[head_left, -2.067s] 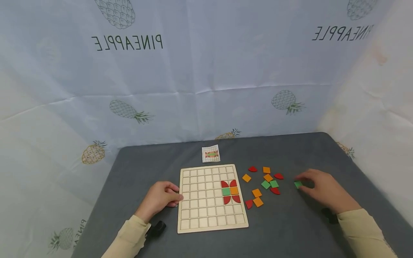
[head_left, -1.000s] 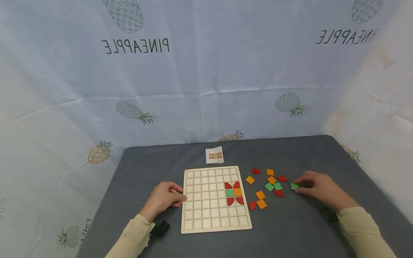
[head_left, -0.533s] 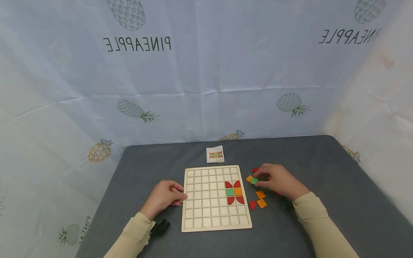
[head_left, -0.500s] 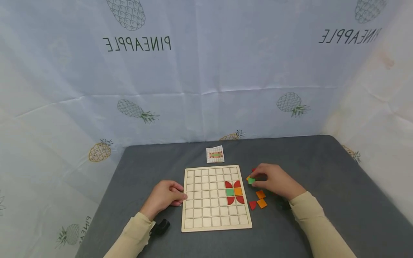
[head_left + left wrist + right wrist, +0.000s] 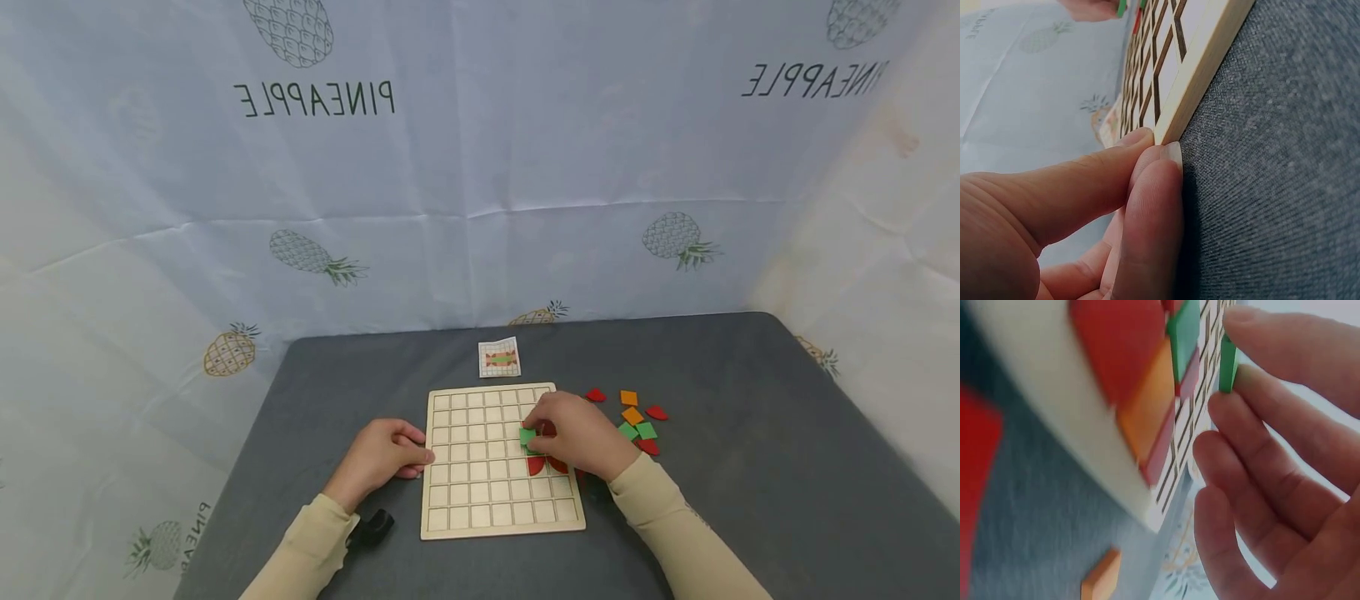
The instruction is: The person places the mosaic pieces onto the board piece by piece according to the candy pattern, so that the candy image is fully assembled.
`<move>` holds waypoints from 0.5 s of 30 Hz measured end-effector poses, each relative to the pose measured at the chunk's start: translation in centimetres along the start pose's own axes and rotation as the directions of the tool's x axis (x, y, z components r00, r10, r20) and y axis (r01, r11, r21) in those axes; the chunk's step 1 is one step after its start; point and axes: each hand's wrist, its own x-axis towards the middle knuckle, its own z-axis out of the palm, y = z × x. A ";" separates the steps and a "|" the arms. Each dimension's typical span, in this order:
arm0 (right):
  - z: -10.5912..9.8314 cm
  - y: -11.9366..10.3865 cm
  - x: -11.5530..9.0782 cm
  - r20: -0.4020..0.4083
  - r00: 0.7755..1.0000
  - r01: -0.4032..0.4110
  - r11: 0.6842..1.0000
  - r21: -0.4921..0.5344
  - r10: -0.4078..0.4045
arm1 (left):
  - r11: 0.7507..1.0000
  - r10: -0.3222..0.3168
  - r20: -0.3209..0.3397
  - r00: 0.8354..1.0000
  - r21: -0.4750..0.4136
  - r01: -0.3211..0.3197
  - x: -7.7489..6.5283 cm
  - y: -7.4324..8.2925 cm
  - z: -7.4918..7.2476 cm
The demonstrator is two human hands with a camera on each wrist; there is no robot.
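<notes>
My left hand (image 5: 381, 458) pinches the left edge of a pale wooden grid board (image 5: 468, 504); the left wrist view shows the thumb and a finger at the board's edge (image 5: 1200, 81). Over the board's right part, my right hand (image 5: 588, 435) holds a green square tile (image 5: 527, 436) between thumb and fingers. In the right wrist view this green tile (image 5: 1228, 365) stands above the board. Below it a green tile (image 5: 1186, 331), an orange tile (image 5: 1150, 400) and red quarter-round tiles (image 5: 1119, 337) lie in the grid, partly covered by the hand in the head view.
Right of the board lie loose tiles, among them an orange square (image 5: 628, 397), a red quarter-round (image 5: 657, 412) and a green square (image 5: 646, 431). A small pattern card (image 5: 498, 357) lies beyond the board. Pineapple-print cloth (image 5: 480, 167) hangs behind the dark table (image 5: 750, 500).
My right hand has picked up the green tile from the table's right side and carried it left, past the loose tiles, over the board. The left hand stays at the board's edge.
</notes>
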 end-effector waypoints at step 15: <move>1.6 -0.8 0.1 -0.025 0.995 0.092 0.995 -0.045 -0.093 | 1.000 0.019 0.010 1.000 -0.003 -0.019 -0.1 -0.2 0.0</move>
